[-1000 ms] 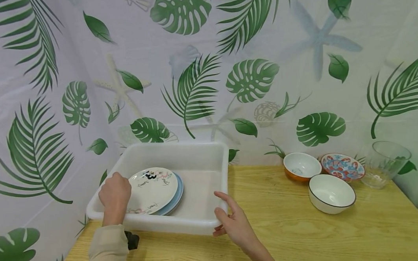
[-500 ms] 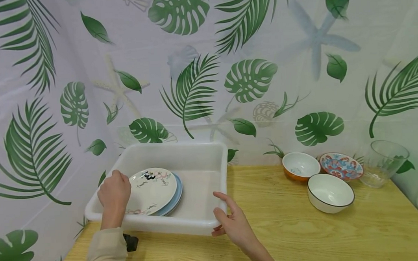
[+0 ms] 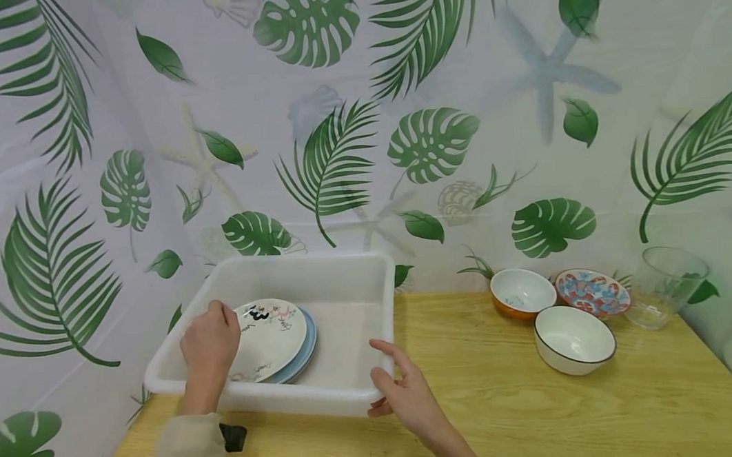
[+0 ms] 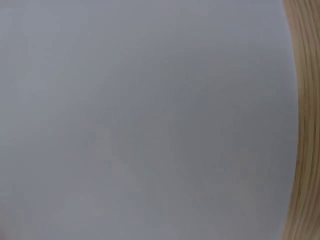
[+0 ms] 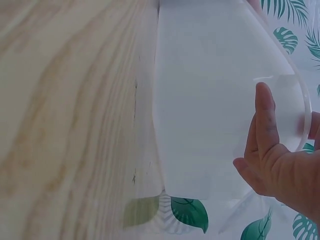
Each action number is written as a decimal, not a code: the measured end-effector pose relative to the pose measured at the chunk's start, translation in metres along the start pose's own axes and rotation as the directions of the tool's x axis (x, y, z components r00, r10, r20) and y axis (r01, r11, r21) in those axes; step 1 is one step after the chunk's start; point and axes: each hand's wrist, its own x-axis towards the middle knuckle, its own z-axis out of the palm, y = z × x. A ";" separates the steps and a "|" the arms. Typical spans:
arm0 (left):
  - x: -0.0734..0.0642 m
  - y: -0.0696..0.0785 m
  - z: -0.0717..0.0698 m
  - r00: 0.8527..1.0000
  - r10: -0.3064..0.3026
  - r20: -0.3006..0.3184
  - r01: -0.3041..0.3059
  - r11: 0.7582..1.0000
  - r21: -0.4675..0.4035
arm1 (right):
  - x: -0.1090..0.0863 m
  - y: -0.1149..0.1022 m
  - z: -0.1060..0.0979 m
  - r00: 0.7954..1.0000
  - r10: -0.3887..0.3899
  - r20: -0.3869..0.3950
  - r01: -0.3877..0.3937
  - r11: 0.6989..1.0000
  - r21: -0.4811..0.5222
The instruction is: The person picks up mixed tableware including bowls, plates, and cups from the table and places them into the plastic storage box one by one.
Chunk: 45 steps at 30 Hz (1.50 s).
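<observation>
A white plastic basin [image 3: 300,401] stands on the wooden table, with a white patterned plate [image 3: 272,337] over a blue one [image 3: 309,352] in its left half. My left hand [image 3: 210,340] reaches over the front rim, right at the white plate's left edge. Its back faces up and its fingertips are hidden; I cannot tell whether they hold the plate. My right hand [image 3: 408,395] grips the front right corner. In the right wrist view some fingers [image 5: 265,115] lie along the basin's outer wall. The left wrist view shows a blurred white surface [image 4: 150,120] beside wood.
At the right of the table [image 3: 512,400] stand an orange-sided bowl [image 3: 521,293], a red and blue patterned dish [image 3: 593,291], a white bowl with a dark rim [image 3: 575,340] and a clear glass container [image 3: 664,285]. A leaf-printed cloth [image 3: 432,66] hangs behind.
My left hand has shifted slightly right over the white plate, covering more of its left side. The right hand keeps its hold on the basin. The head view has moved a little.
</observation>
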 end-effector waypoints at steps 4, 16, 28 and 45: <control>-0.008 0.019 0.001 0.999 0.044 -0.031 -0.045 0.998 -0.039 | 0.001 -0.002 -0.002 1.000 -0.001 0.020 0.001 1.000 -0.004; -0.035 0.067 0.001 0.993 0.085 -0.081 -0.096 0.986 -0.140 | -0.002 -0.011 -0.027 0.997 0.034 0.064 -0.026 0.993 -0.111; -0.053 0.107 -0.020 0.997 0.060 -0.048 -0.070 0.966 -0.249 | -0.016 -0.044 -0.089 0.988 0.039 -0.147 -0.076 0.963 -0.259; -0.073 0.145 -0.032 0.969 0.098 0.225 -0.011 0.934 -0.358 | -0.051 -0.056 -0.203 0.909 -0.046 -0.414 -0.191 0.837 -0.513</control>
